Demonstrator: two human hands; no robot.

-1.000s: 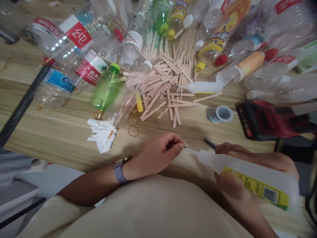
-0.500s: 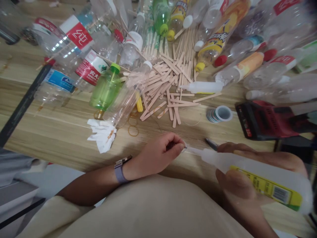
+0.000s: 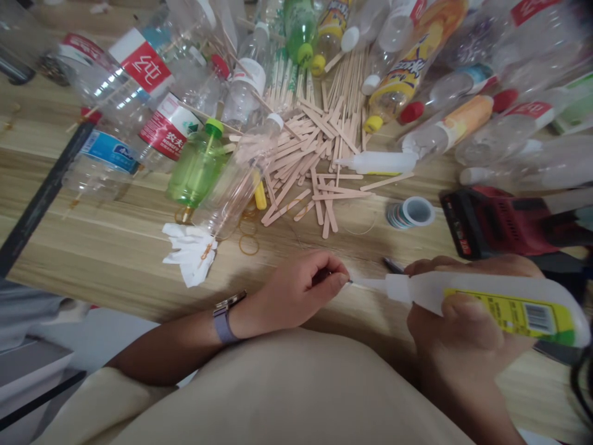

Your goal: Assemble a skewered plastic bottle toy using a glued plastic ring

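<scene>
My right hand (image 3: 467, 334) is wrapped round a white squeeze glue bottle (image 3: 491, 309) with a yellow label. The bottle lies nearly level, its thin nozzle pointing left. At the nozzle tip, my left hand (image 3: 306, 284) pinches with thumb and forefinger. What sits in that pinch is tiny and dark, too small to name. A dark slim tool (image 3: 393, 266) rests on the table beside my right fingers, partly hidden by them. Beyond my hands lies a heap of wooden craft sticks (image 3: 310, 148).
Many plastic bottles (image 3: 194, 167) crowd the back and left. A second glue bottle (image 3: 382, 162) lies by the sticks. To the right are a wire spool (image 3: 412, 213) and a red-black power tool (image 3: 500, 216). Crumpled tissue (image 3: 189, 253) and rubber bands (image 3: 249, 244) lie on the left.
The glue bottle has swung to a more level angle, its base end rising in view and its nozzle shifting slightly right. My left hand has barely moved.
</scene>
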